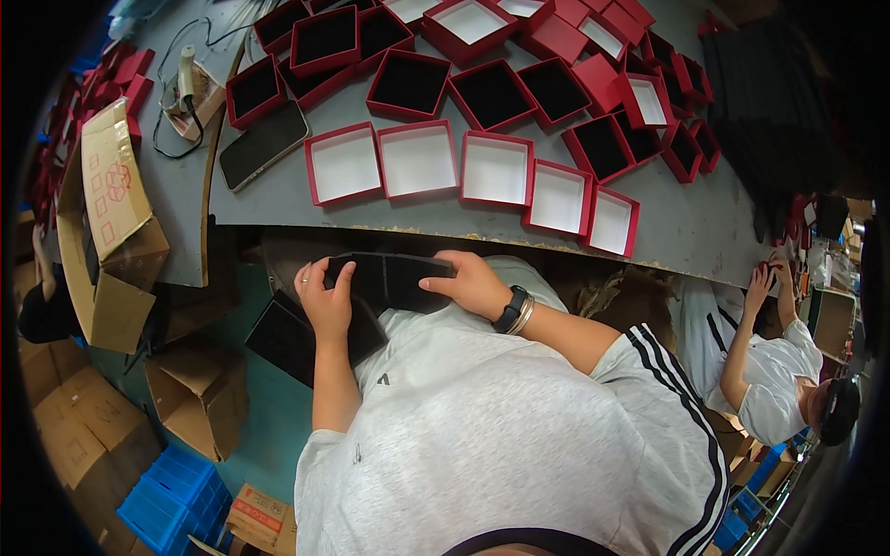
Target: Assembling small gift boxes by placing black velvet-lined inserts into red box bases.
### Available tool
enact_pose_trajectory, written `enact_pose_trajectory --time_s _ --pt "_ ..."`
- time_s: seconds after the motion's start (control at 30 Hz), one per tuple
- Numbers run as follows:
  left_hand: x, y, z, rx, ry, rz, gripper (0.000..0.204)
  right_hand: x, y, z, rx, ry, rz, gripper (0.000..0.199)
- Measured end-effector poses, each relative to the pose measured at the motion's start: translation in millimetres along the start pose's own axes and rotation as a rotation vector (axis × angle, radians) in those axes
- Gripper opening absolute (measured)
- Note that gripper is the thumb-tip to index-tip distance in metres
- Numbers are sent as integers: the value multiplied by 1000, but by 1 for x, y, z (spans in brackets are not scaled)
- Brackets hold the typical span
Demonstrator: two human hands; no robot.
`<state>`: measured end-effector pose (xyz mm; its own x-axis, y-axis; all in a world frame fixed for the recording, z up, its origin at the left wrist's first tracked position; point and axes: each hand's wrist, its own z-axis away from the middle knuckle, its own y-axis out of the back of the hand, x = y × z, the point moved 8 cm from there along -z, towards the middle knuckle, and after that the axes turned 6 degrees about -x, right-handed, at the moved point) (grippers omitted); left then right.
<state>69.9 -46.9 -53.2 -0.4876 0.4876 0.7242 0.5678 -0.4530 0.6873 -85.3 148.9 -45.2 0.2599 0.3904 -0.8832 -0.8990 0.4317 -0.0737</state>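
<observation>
A: The stack of black pads (394, 278) is held low at the lap, just below the near edge of the grey surface (686, 232). Why there?

B: It is kept between both hands, probably so it can be squared up. The left hand (326, 298) is curled round its left end, thumb on top; the right hand (475, 284) is closed over its right end.

A: And what is set out above?

B: A row of red box lids with white insides (496, 169) is laid along the near edge, open side up. Behind it, red box bases with black insides (408, 85) are crowded together. A dark flat phone-like slab (264, 145) lies to the left.

A: Is room left for moving?

B: Little on the surface; only a narrow bare strip is seen before the lids. Below, a further black sheet (283, 338) seems to rest by the left knee, though that part is dim. A co-worker's hand (762, 285) is raised at the right edge, well apart.
</observation>
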Motion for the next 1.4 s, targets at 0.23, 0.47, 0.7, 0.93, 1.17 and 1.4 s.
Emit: enact_pose_trajectory --time_s 0.23,0.47,0.7,0.93,1.17,1.4 --pt "2 1 -1 29 -46 -33 37 47 -7 -7 -24 -237 -380 20" --pt "-3 2 1 45 -60 -47 35 61 -10 -7 25 -315 -571 13" --pt "-4 1 1 44 -67 -29 35 61 -8 -4 29 -304 -589 13" --pt "-3 -2 -1 1 -54 -24 35 50 -8 -2 25 -236 -606 12" --pt "-7 -5 -4 -22 -52 -31 34 64 -2 -13 -1 -297 -578 25" --pt "1 -6 -3 -13 -76 -74 35 59 -2 -13 -66 -305 -647 42"
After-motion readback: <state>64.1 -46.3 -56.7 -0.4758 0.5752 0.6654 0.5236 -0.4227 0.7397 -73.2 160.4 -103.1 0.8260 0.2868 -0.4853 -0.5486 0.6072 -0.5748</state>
